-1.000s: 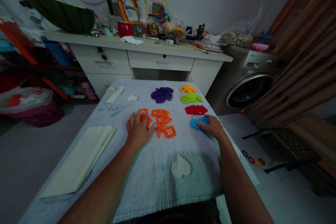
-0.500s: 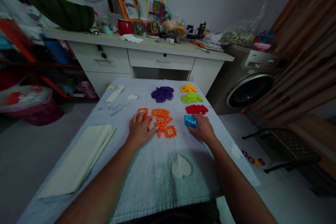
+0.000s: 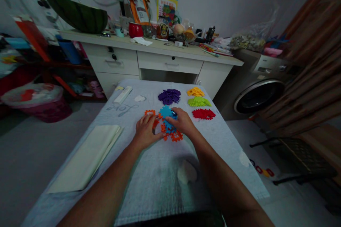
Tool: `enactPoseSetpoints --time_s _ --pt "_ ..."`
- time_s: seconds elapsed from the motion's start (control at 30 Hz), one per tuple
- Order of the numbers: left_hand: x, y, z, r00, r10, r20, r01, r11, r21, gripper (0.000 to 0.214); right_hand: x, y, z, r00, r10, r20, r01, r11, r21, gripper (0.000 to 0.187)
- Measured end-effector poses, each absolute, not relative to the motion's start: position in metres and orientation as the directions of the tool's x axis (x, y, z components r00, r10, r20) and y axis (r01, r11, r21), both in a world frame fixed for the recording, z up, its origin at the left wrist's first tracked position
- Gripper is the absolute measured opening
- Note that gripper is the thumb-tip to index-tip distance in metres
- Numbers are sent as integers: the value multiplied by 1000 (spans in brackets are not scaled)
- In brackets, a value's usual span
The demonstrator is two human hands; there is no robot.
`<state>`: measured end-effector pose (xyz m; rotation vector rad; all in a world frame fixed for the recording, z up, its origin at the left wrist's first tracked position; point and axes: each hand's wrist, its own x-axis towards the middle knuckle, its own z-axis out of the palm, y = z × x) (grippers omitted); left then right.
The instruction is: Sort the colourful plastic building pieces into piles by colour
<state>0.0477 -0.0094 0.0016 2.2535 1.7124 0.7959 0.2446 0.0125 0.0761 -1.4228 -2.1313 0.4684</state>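
across the middle and lower part of the frame, we see a table spread with a pale blue cloth. behind it, along the upper middle, we find a white desk with drawers and a crowded top. at right stands a grey washing machine with a round dark door. at lower left of the frame a folded cream sheet lies on the cloth, and at the left edge sits a pink bin with a clear liner. at upper left we notice a cut watermelon resting on the desk

near the centre we see both hands. the right hand is closed on blue pieces, thumb against fingers, over the middle of the orange pieces; we cannot tell whether blue and orange touch. the left hand is loosely spread, its thumb well apart from its fingers, which lie on orange pieces at the left of the group

just above the centre we see the purple pile. to the right of centre three smaller piles sit in a column: the red pile lowest, the green pile between, the yellow pile on top
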Motion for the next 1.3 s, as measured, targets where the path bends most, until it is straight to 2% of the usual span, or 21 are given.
enactPoseSetpoints --time_s 0.1,0.2,0.27,0.33,0.43,0.57,0.7,0.93,1.17,1.3 --pt "47 -8 3 134 925 356 774 -322 545 102 235 12 73 -342 900 271 627 433 -648 29" --pt "47 -9 5 84 923 376 732 -313 605 113 253 10 74 -284 915 287 637 403 -657 30" --pt "48 -10 8 105 920 378 730 -329 599 105 275 7 76 -246 930 274 713 365 -598 29" --pt "47 -10 11 158 916 369 744 -356 565 84 296 2 75 -247 943 223 803 328 -497 32" --pt "47 -10 15 202 919 339 771 -363 523 60 313 -8 69 -293 953 81 881 302 -363 48" --pt "43 -10 18 160 926 341 790 -327 519 55 309 -15 54 -320 947 8 896 306 -323 63" --pt "36 -7 18 121 936 332 797 -291 530 51 300 -14 47 -311 951 10 892 295 -343 65" --pt "21 4 10 19 940 339 796 -220 564 43 301 -11 51 -318 948 -2 877 294 -379 48" --pt "18 5 4 -84 915 395 830 -155 535 47 293 2 57 -251 951 179 785 308 -537 46" --pt "19 5 3 -119 921 371 811 -125 571 49 272 16 63 -233 943 237 675 332 -659 47"
